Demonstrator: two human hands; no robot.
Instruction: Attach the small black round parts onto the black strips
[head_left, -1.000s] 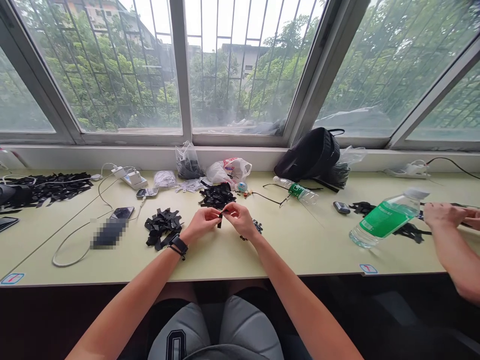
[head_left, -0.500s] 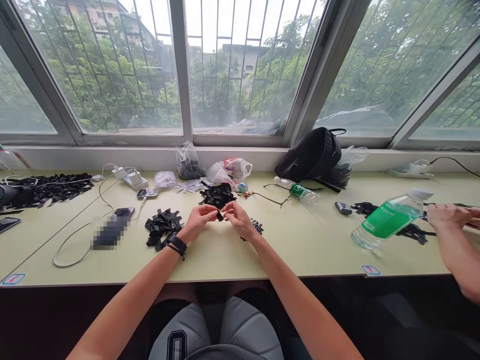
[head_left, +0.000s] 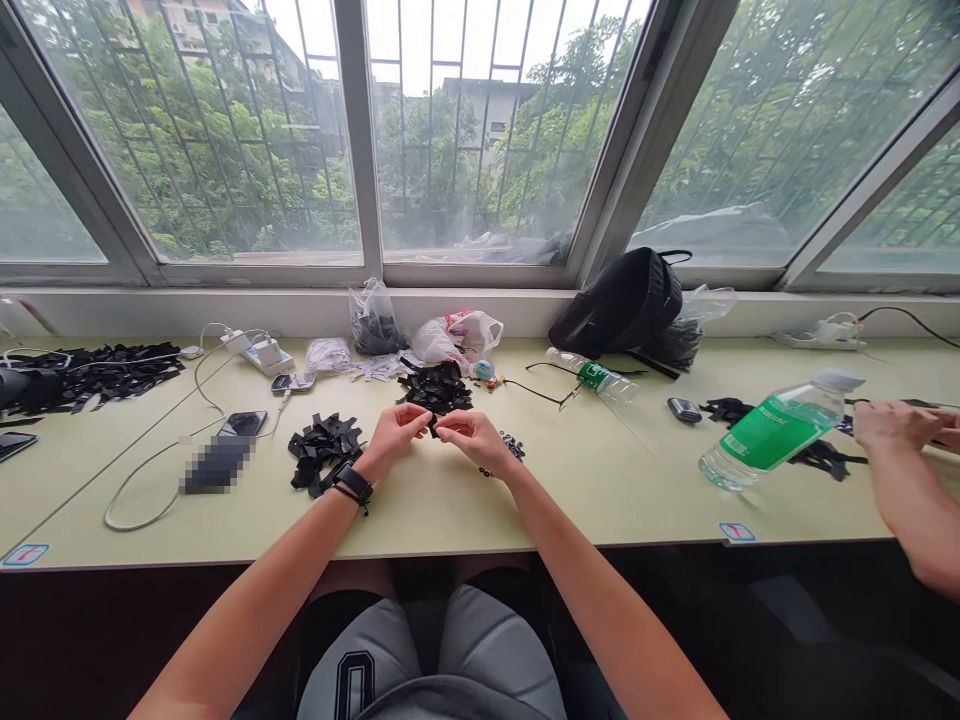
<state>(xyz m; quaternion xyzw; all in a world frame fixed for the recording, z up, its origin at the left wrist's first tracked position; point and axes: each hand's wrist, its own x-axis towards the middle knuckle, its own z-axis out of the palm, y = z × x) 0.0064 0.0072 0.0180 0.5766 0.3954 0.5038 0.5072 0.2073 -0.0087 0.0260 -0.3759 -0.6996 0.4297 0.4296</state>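
Inward from the middle of the table's near edge, the left hand and right hand pinch 1 black strip between their fingertips; this piece looks unfinished. Small dark rings lie beside the right hand, the left pile by the left wrist. Toward the far edge sits the far pile. Which of the 2 is done, I cannot tell.

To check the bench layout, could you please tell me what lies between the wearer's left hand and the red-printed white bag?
In the head view, a pile of black pieces lies between the left hand and the white bag.
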